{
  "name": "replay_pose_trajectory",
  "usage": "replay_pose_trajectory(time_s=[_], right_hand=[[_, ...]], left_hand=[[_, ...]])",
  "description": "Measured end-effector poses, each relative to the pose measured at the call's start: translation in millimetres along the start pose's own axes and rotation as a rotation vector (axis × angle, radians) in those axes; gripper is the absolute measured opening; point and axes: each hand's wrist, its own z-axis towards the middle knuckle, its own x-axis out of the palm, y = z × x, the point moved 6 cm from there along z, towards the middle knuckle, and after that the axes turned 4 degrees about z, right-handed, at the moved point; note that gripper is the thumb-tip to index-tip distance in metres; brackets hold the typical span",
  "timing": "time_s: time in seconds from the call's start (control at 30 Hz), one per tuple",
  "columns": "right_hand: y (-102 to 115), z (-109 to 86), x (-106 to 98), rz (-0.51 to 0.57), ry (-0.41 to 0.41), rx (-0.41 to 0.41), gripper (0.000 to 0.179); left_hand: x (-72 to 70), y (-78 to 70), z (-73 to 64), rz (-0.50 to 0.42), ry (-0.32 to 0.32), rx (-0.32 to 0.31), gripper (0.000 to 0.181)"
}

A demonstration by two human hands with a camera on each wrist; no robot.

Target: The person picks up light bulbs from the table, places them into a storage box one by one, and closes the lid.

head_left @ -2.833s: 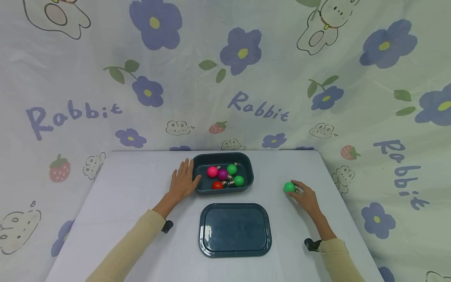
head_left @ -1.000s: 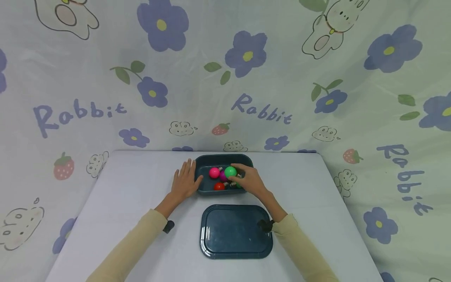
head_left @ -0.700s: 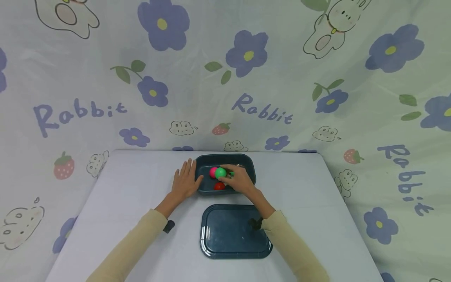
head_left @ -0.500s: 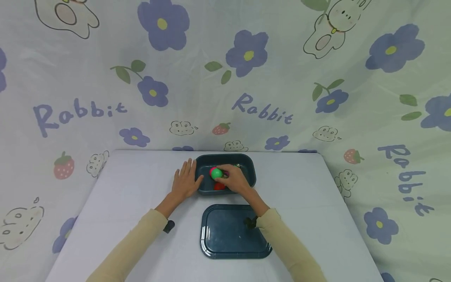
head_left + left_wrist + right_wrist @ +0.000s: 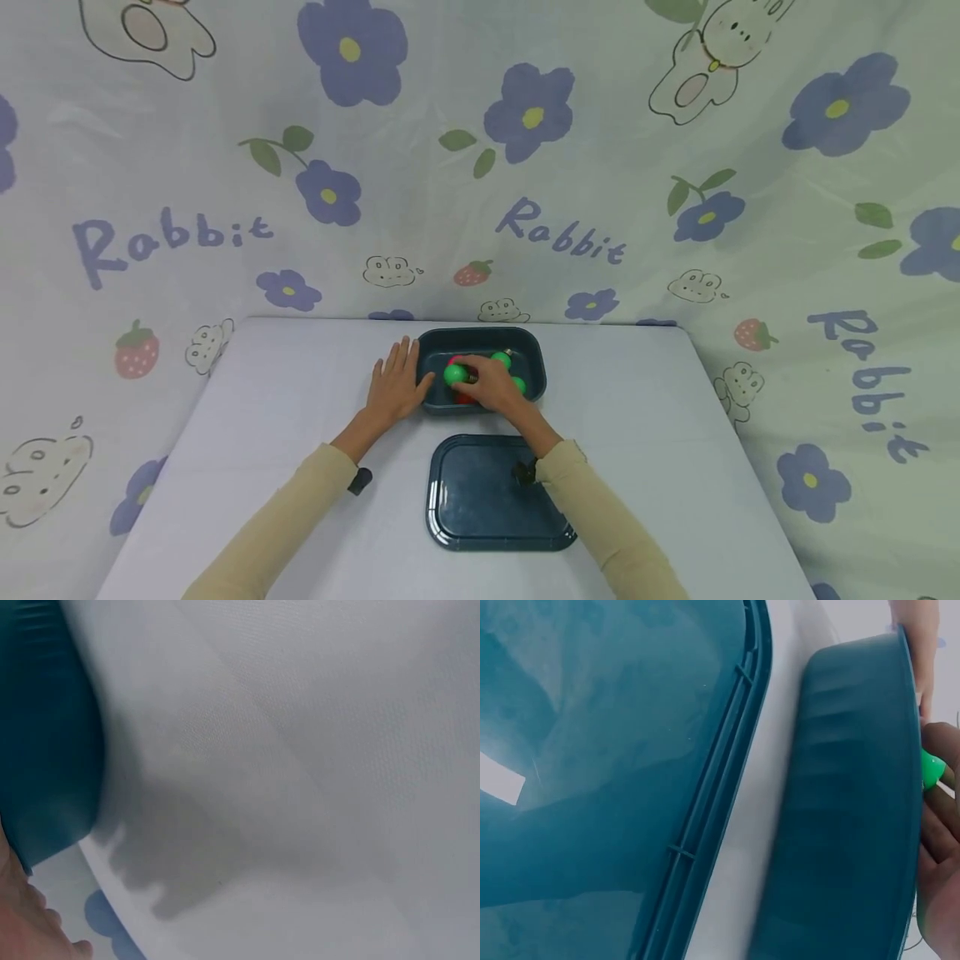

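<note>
In the head view a dark teal plastic box (image 5: 480, 337) with colored light bulbs in it stands at the back of the table. My right hand (image 5: 493, 387) is inside it, pinching a green light bulb (image 5: 454, 375) between thumb and fingers, round end to the left. Two more green bulbs (image 5: 502, 360) lie on the right side of the box. A pink bulb and a red bulb (image 5: 465, 398) are partly covered by my hand and the held bulb. My left hand (image 5: 393, 383) rests with straight fingers against the box's left side.
The flat lid (image 5: 487, 492) lies in front of the box, under my right forearm. White cloth covers the table (image 5: 637, 433). A printed curtain (image 5: 420, 208) hangs behind the table's back edge.
My right hand has carried the green bulb from the table's right side into the box, then leftward and lower over the other bulbs. My left hand has stayed at the box's left side.
</note>
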Motion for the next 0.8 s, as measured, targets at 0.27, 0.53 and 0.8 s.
replay_pose_trajectory(time_s=[0.27, 0.53, 0.8], right_hand=[[0.2, 2.4, 4.3, -0.043, 0.017, -0.016, 0.047], [3.8, 4.3, 7.2, -0.126, -0.001, -0.079, 0.042], [0.5, 4.8, 10.5, -0.122, 0.031, -0.021, 0.044]], left_hand=[[2.9, 2.0, -0.2, 0.013, 0.017, -0.006, 0.074], [1.7, 1.2, -0.2, 0.015, 0.009, -0.012, 0.073], [2.8, 1.4, 0.7, 0.035, 0.032, -0.015, 0.075]])
